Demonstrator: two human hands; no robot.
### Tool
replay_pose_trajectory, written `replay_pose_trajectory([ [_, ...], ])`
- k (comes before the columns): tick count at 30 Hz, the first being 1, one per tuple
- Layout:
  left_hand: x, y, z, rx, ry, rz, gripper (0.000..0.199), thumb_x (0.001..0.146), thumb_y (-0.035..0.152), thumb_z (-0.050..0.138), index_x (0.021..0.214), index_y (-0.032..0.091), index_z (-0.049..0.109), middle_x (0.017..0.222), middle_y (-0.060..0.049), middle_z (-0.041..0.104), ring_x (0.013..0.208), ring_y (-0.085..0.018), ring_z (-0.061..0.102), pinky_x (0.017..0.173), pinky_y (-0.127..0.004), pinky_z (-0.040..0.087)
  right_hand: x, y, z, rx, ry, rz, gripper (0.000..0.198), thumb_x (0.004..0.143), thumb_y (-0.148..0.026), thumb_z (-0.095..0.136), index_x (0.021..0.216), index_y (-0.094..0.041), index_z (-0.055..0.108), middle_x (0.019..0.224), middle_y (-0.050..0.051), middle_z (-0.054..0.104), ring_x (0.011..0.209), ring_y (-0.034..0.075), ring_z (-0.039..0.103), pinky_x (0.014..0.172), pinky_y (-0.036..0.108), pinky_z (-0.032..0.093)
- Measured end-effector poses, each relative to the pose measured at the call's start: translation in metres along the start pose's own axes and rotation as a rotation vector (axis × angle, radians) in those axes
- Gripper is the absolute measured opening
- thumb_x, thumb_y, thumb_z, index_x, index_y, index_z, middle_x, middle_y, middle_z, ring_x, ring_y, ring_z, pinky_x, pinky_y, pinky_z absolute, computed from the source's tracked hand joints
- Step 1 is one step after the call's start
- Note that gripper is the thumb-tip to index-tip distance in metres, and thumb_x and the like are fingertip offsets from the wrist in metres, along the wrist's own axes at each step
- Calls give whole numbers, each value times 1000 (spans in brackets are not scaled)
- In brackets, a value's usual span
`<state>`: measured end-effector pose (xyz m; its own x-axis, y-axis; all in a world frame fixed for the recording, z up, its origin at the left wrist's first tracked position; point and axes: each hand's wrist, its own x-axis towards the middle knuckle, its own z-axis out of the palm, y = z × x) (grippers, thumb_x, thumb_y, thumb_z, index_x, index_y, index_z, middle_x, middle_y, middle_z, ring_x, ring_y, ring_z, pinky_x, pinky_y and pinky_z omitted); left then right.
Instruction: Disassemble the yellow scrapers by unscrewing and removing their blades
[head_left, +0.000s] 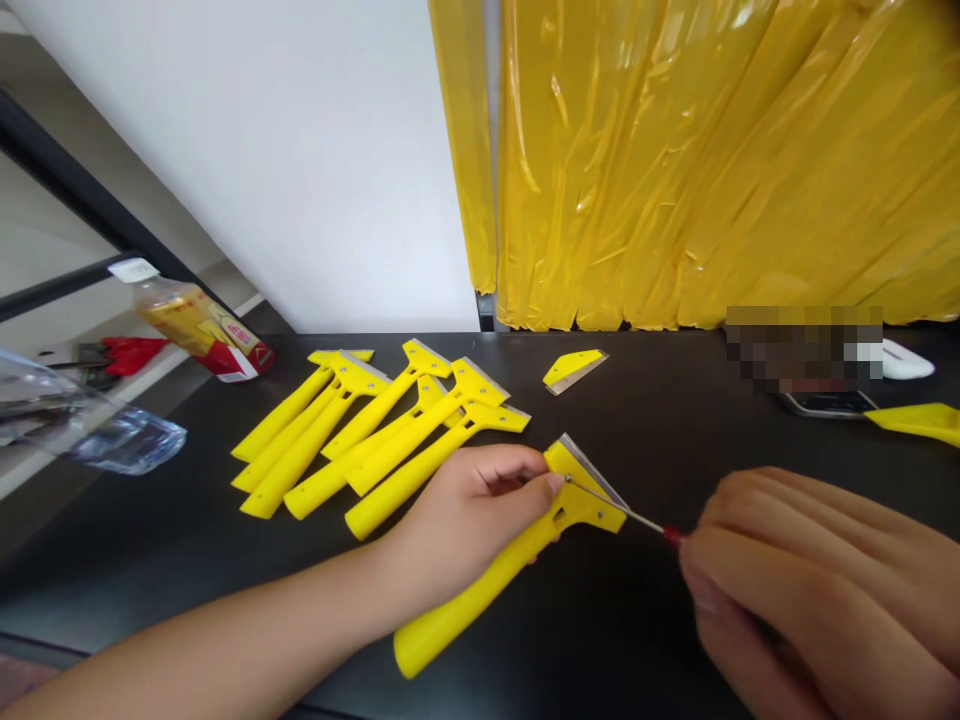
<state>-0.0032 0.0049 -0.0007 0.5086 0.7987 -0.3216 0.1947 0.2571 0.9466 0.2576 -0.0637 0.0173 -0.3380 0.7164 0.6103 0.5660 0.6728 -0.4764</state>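
1. Worktop (pixel 645 620), black: we are resting both forearms low over it. Its smooth surface could be letting the piece slide under pressure.
2. Pile of finished yellow scrapers (pixel 367 430), lying just left of our work. We judge a slipping elbow could be knocking them out of order.
3. Yellow scraper (pixel 517 555), lying flat at centre, handle toward us, metal blade edge pointing away. Our left hand (pixel 469 530) is closing around its neck, thumb and fingers pinching by the head. A loose pinch could be letting it twist.
4. Right hand (pixel 817 590), curling closed around a screwdriver (pixel 622 512) with a red grip; the thin shaft is reaching the scraper head beside our left fingertips. A skidding tip could be jabbing them or rounding the screw.
5. Loose blade cover (pixel 574 368), lying apart behind.
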Motion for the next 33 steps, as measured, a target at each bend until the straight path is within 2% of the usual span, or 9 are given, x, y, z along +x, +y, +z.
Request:
replay_pose_trajectory([
  [3, 0, 1, 0, 38, 75, 77, 29, 102, 43, 72, 87, 19, 74, 80, -3, 76, 68, -16, 69, 64, -25, 57, -1, -3, 1, -198, -126, -164, 29, 92, -11, 67, 116, -28, 67, 78, -3, 67, 61, 18, 60, 56, 34, 47],
  [7, 3, 0, -2, 21, 208, 182, 25, 98, 42, 76, 88, 19, 76, 77, -1, 72, 66, -16, 66, 61, -26, 53, -1, 0, 4, -265, -134, -98, 15, 103, -10, 59, 108, -24, 61, 80, -2, 61, 62, 15, 60, 61, 32, 48],
  [10, 5, -1, -3, -11, 249, 214, 27, 98, 44, 78, 86, 20, 74, 77, 0, 71, 70, -17, 68, 61, -26, 52, -2, 5, 5, -407, -34, -82, 7, 107, -20, 63, 113, -23, 63, 88, 1, 70, 71, 17, 68, 69, 34, 49],
  [14, 5, 0, -5, -16, 268, 240, 27, 98, 44, 78, 86, 20, 73, 77, 1, 70, 69, -16, 68, 61, -26, 51, -2, 7, 7, -568, -1, -30, 13, 112, -33, 56, 114, -22, 61, 91, 4, 72, 69, 20, 69, 64, 37, 45],
  [17, 6, -1, -6, -1, 272, 256, 28, 100, 43, 77, 84, 20, 73, 75, 1, 70, 65, -15, 65, 59, -25, 50, 2, 5, 8, -588, -59, -38, 16, 114, -33, 50, 107, -22, 59, 78, 1, 66, 58, 18, 63, 57, 36, 41],
  [20, 6, -2, -7, -1, 290, 274, 28, 100, 44, 78, 86, 21, 73, 75, 1, 70, 63, -14, 63, 58, -25, 49, 6, 5, 8, -597, -55, -20, 19, 114, -37, 50, 112, -20, 58, 82, 3, 69, 62, 19, 69, 57, 35, 44],
  [27, 7, -2, -8, 26, 328, 296, 26, 98, 43, 78, 87, 20, 74, 80, 0, 69, 72, -16, 63, 64, -26, 49, 10, 6, 11, -565, -60, -12, 20, 115, -38, 47, 110, -21, 57, 78, 0, 65, 55, 16, 64, 53, 32, 43],
  [30, 8, 0, -8, 72, 338, 313, 26, 98, 41, 77, 84, 20, 73, 77, 1, 64, 69, -13, 55, 62, -24, 43, 9, 7, 12, -537, -88, -16, 21, 116, -34, 44, 101, -23, 55, 68, -4, 57, 47, 14, 57, 48, 32, 39],
  [33, 8, 0, -8, 113, 349, 330, 28, 98, 41, 76, 82, 19, 71, 75, 2, 59, 68, -12, 47, 61, -23, 39, 9, 8, 13, -518, -91, 16, 23, 116, -39, 45, 104, -23, 56, 72, -3, 61, 50, 14, 62, 49, 31, 42],
])
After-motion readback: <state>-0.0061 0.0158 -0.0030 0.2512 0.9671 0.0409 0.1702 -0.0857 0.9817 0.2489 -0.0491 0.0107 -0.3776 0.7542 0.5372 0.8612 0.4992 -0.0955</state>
